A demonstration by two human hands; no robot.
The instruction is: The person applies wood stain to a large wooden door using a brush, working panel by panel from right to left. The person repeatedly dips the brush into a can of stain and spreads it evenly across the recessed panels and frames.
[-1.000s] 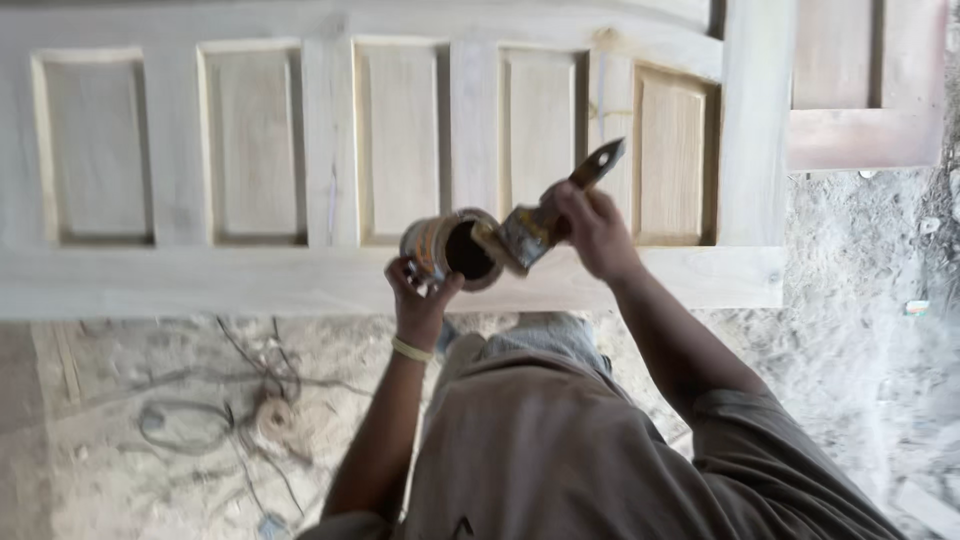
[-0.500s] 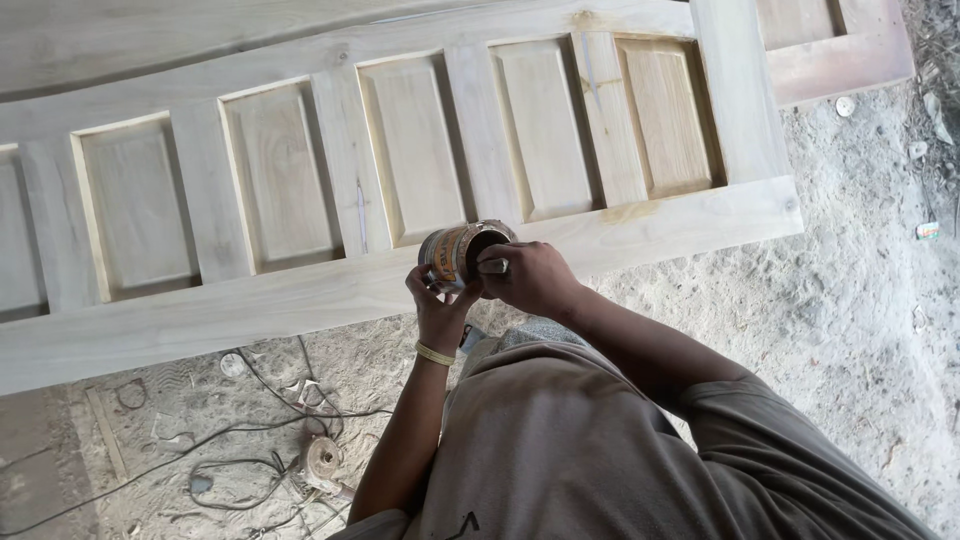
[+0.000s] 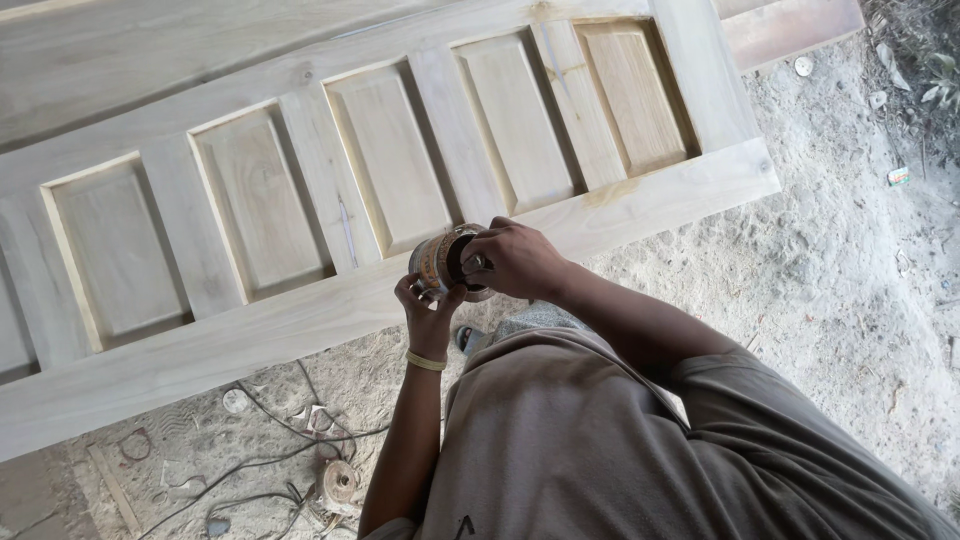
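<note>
My left hand [image 3: 428, 312] grips a small round tin can [image 3: 436, 262] from below, holding it tilted in front of my chest. My right hand [image 3: 517, 262] is closed over the can's mouth, on a brush whose metal collar just shows at my fingers; the bristles are hidden inside the can. A yellow band sits on my left wrist. Just beyond the can lies a large pale wooden panelled door [image 3: 300, 200], flat and raised off the ground, with several recessed panels. A stained patch shows on its near rail [image 3: 610, 190].
Another wooden frame piece [image 3: 790, 25] lies at the top right. Dark cables [image 3: 270, 440] and a small roll [image 3: 340, 482] lie on the sandy ground at the lower left. My sandalled foot [image 3: 468, 340] shows under the can. Bare sandy ground [image 3: 850, 260] spreads to the right.
The brush, raised beside the can a second ago, has gone down into it, and my right hand now covers the mouth. My view has swung, so the door lies at a slant.
</note>
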